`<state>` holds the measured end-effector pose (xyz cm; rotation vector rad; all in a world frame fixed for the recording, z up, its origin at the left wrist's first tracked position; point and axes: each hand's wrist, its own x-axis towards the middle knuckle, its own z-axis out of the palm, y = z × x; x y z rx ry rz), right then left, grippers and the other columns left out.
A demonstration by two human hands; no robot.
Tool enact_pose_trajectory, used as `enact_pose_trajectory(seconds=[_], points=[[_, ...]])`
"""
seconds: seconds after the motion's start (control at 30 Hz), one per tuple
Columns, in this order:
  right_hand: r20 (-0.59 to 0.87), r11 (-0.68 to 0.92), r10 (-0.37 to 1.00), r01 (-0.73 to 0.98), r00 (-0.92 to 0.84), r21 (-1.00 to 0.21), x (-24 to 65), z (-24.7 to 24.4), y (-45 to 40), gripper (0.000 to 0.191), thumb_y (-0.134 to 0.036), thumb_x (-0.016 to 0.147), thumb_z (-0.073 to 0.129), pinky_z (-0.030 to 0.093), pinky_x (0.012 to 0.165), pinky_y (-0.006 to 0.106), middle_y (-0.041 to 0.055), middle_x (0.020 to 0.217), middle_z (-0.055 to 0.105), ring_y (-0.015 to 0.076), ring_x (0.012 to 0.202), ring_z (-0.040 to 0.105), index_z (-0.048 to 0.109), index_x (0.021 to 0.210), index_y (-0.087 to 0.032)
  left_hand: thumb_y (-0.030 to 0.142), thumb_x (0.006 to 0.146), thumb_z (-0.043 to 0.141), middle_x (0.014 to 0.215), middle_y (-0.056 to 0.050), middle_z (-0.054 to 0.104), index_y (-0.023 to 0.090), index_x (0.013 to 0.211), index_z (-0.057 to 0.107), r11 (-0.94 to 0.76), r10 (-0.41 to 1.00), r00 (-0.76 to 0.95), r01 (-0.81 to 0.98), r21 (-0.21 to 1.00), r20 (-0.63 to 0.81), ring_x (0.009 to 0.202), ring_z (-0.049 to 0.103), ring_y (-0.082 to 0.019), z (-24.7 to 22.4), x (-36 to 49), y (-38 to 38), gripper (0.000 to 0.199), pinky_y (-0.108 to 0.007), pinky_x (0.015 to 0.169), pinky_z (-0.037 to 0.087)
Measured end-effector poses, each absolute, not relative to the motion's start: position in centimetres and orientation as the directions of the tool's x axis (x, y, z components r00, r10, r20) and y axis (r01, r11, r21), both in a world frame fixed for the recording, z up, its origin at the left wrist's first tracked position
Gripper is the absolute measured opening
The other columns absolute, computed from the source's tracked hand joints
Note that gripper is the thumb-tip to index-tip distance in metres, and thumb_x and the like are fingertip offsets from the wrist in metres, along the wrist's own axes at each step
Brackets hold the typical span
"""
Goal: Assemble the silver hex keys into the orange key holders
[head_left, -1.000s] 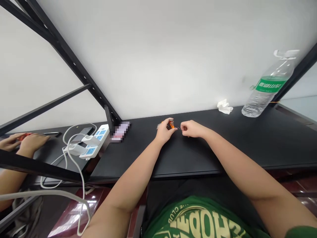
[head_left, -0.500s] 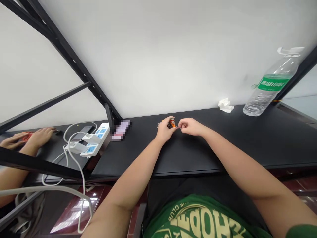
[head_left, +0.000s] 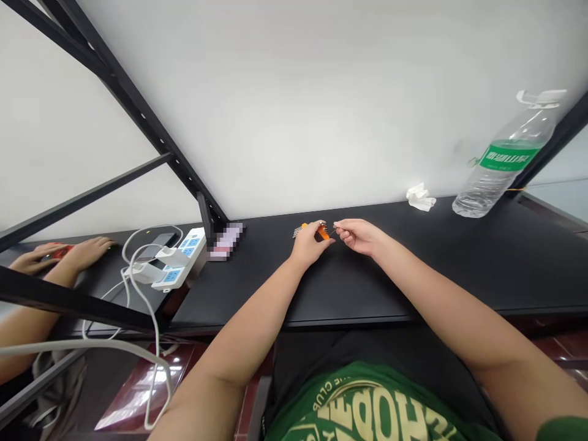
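Note:
My left hand (head_left: 310, 246) is closed around a small orange object (head_left: 323, 233) above the black table. A row of thin, pale prongs or bits sticks out at that hand's left side. Just to the right, my right hand (head_left: 359, 236) pinches a thin, dark, stick-like piece (head_left: 333, 232) whose far end points toward the orange object. Whether the thin piece touches the object is too small to tell.
A large clear bottle (head_left: 500, 160) and a crumpled tissue (head_left: 420, 197) stand at the back right. On the left are a blurred phone-like item (head_left: 226, 241), a white power strip (head_left: 181, 260) with cables, a black metal frame (head_left: 114, 76) and another person's hands (head_left: 85, 252).
My left hand has turned slightly, showing more of the orange object. My right hand has turned, its fingertips raised, with the thin piece slanting upward. The other person's hands moved slightly right.

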<state>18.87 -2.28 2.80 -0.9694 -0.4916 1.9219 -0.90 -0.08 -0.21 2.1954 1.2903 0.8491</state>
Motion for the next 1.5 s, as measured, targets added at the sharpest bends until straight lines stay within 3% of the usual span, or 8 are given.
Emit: enact_pose_trajectory(seconds=[0.17, 0.4, 0.57, 0.87, 1.0, 1.1, 1.2, 1.5], points=[[-0.445, -0.471, 0.869, -0.64, -0.217, -0.608, 18.2, 2.9, -2.2, 0.012, -0.007, 0.094, 0.06, 0.042, 0.043, 0.006, -0.0023, 0.064, 0.048, 0.0007, 0.05, 0.045, 0.059, 0.083, -0.011, 0.037, 0.075, 0.088, 0.106, -0.006, 0.072, 0.02, 0.122, 0.065, -0.447, 0.894, 0.316, 0.592, 0.671, 0.317, 0.092, 0.068, -0.02, 0.1, -0.7, -0.2, 0.055, -0.033, 0.087, 0.054], [-0.419, -0.369, 0.905, -0.617, -0.07, -0.695, 17.1, 3.2, -2.7, 0.016, -0.014, 0.089, 0.072, 0.044, 0.043, 0.01, -0.0011, 0.063, 0.052, 0.0034, 0.051, 0.049, 0.059, 0.08, -0.012, 0.033, 0.079, 0.084, 0.111, -0.007, 0.071, 0.021, 0.126, 0.063, -0.479, 0.875, 0.32, 0.671, 0.565, 0.362, 0.096, 0.068, -0.022, 0.5, -0.5, -0.7, 0.053, -0.033, 0.087, 0.054], [-0.398, -0.349, 0.917, -0.466, 0.006, -0.813, 15.4, 2.7, -3.3, 0.022, -0.02, 0.088, 0.074, 0.043, 0.043, 0.015, 0.0001, 0.061, 0.054, 0.0055, 0.048, 0.049, 0.056, 0.077, -0.014, 0.023, 0.086, 0.073, 0.124, -0.01, 0.069, 0.019, 0.131, 0.061, -0.524, 0.841, 0.345, 0.714, 0.465, 0.417, 0.114, 0.066, -0.025, 1.0, 0.0, -1.2, 0.047, -0.036, 0.099, 0.052], [-0.317, -0.318, 0.948, -0.129, -0.023, -0.939, 15.2, 1.6, -3.5, 0.002, -0.021, 0.096, 0.056, 0.029, 0.033, 0.018, -0.0049, 0.055, 0.049, 0.0079, 0.04, 0.041, 0.055, 0.096, -0.02, 0.025, 0.085, 0.074, 0.124, -0.007, 0.072, 0.02, 0.136, 0.061, -0.43, 0.901, 0.33, 0.768, 0.474, 0.282, 0.111, 0.068, -0.023, 1.4, 0.2, -1.5, 0.053, -0.033, 0.098, 0.052], [-0.328, -0.329, 0.944, -0.11, -0.027, -0.938, 15.5, 2.0, -3.4, 0.011, -0.022, 0.098, 0.052, 0.03, 0.033, 0.019, -0.0046, 0.058, 0.053, 0.0088, 0.039, 0.043, 0.054, 0.108, -0.021, 0.029, 0.086, 0.073, 0.13, -0.006, 0.07, 0.021, 0.141, 0.057, -0.382, 0.924, 0.298, 0.77, 0.511, 0.241, 0.116, 0.067, -0.024, 1.6, 0.2, -1.7, 0.058, -0.033, 0.102, 0.051], [-0.331, -0.337, 0.941, -0.101, -0.073, -0.936, 16.0, 1.9, -3.3, 0.025, -0.042, 0.104, 0.047, 0.031, 0.033, 0.02, -0.0016, 0.06, 0.057, 0.01, 0.04, 0.046, 0.055, 0.111, -0.02, 0.028, 0.085, 0.072, 0.128, -0.008, 0.071, 0.021, 0.144, 0.054, -0.361, 0.933, 0.311, 0.787, 0.5, 0.184, 0.111, 0.069, -0.025, 1.7, 0.3, -1.9, 0.062, -0.034, 0.096, 0.053], [-0.315, -0.3, 0.941, 0.124, -0.126, -0.946, 16.7, 1.5, -3.0, 0.047, -0.063, 0.095, 0.059, 0.029, 0.032, 0.02, -0.0016, 0.057, 0.055, 0.0095, 0.038, 0.043, 0.06, 0.111, -0.018, 0.029, 0.084, 0.074, 0.127, -0.011, 0.07, 0.019, 0.152, 0.046, -0.39, 0.915, 0.387, 0.77, 0.505, 0.117, 0.111, 0.069, -0.027, 1.5, 0.3, -1.9, 0.074, -0.036, 0.095, 0.054], [-0.361, -0.245, 0.902, 0.408, -0.236, -0.88, 19.0, 1.0, -2.1, 0.031, -0.048, 0.093, 0.064, 0.04, 0.039, 0.02, 0.0019, 0.07, 0.065, 0.0098, 0.047, 0.054, 0.061, 0.099, -0.018, 0.039, 0.077, 0.084, 0.143, -0.013, 0.061, 0.019, 0.157, 0.041, -0.483, 0.814, 0.581, 0.652, 0.585, 0.025, 0.131, 0.058, -0.03, 0.8, -0.5, -1.4, 0.094, -0.042, 0.112, 0.046]])
